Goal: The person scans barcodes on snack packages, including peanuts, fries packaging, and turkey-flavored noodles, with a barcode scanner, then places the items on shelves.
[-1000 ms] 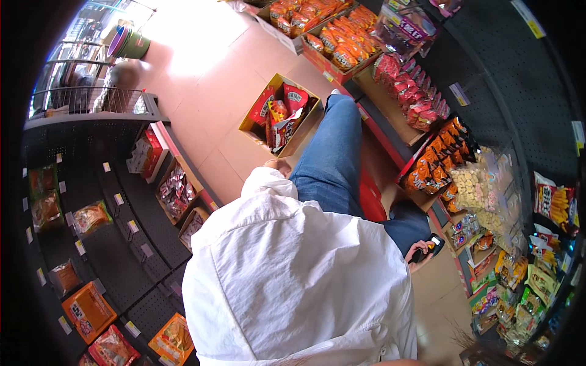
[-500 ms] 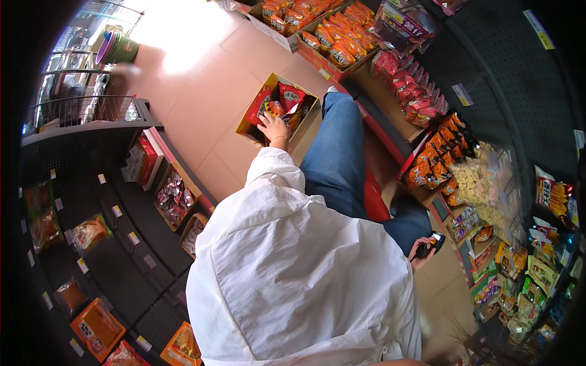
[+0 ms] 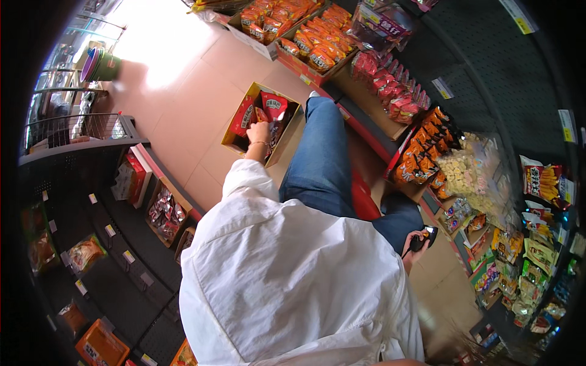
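A yellow-edged cardboard box [image 3: 231, 136] stands on the floor by my left leg, holding red snack packets [image 3: 274, 105]. My left hand [image 3: 259, 133] is inside it, fingers curled closed on an orange-and-red snack packet [image 3: 261, 115], mostly hidden under the hand. Beside my bent right knee, low over the floor, my right hand [image 3: 415, 249] is wrapped round a small black handheld device [image 3: 430, 236] with a bright patch on it.
Right of my legs runs a dark shelf [image 3: 506, 79] with orange snack packets [image 3: 421, 152] and a large clear bag of pale snacks [image 3: 473, 174]. Boxes of orange packets [image 3: 320, 36] stand ahead. Another dark shelf [image 3: 110, 268] with a few packages lines the left. Green and purple tubs [image 3: 101, 66] sit far left.
My left hand has gone from spread fingers over the packets to a closed grip on one of them. The whole view has shifted slightly; my right hand still holds the device.
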`<state>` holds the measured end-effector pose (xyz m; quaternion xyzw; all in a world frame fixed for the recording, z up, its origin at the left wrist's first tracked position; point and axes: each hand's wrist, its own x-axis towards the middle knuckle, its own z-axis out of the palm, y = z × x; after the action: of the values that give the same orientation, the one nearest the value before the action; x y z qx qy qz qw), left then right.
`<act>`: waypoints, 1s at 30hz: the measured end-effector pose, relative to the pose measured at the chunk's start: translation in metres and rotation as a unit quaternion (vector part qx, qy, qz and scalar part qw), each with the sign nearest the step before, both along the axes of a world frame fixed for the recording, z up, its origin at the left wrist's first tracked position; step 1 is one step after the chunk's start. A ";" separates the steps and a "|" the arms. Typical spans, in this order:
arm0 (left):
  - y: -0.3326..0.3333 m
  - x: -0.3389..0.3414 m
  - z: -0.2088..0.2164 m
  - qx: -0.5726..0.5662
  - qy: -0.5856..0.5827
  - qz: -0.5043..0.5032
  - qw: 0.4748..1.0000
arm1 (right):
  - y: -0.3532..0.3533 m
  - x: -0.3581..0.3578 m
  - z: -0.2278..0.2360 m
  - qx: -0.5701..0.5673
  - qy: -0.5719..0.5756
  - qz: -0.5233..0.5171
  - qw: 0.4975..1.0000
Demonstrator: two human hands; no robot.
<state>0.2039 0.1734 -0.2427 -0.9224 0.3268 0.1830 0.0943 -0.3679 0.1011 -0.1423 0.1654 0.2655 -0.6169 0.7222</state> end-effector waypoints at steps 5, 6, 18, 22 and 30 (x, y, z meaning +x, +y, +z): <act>-0.014 0.036 0.066 -0.059 -0.031 -0.058 0.996 | -0.001 0.001 -0.005 -0.011 -0.026 -0.008 1.000; -0.023 0.034 0.093 -0.066 -0.055 -0.084 0.993 | -0.001 -0.001 -0.007 -0.018 -0.030 -0.002 0.999; -0.093 -0.042 0.286 -0.574 0.089 -0.216 0.785 | 0.001 -0.006 -0.011 -0.037 -0.060 -0.016 0.997; -0.116 -0.090 0.316 -0.607 0.171 -0.254 0.733 | -0.004 -0.007 -0.008 -0.025 0.100 0.073 0.992; -0.131 -0.155 0.341 -0.629 0.225 -0.324 0.670 | -0.012 0.015 0.001 0.092 0.242 0.112 0.959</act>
<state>0.0491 0.0425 0.0986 -0.5306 0.6537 0.0937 -0.5314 -0.3525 0.0893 -0.1408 0.0456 0.5048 -0.5267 0.6824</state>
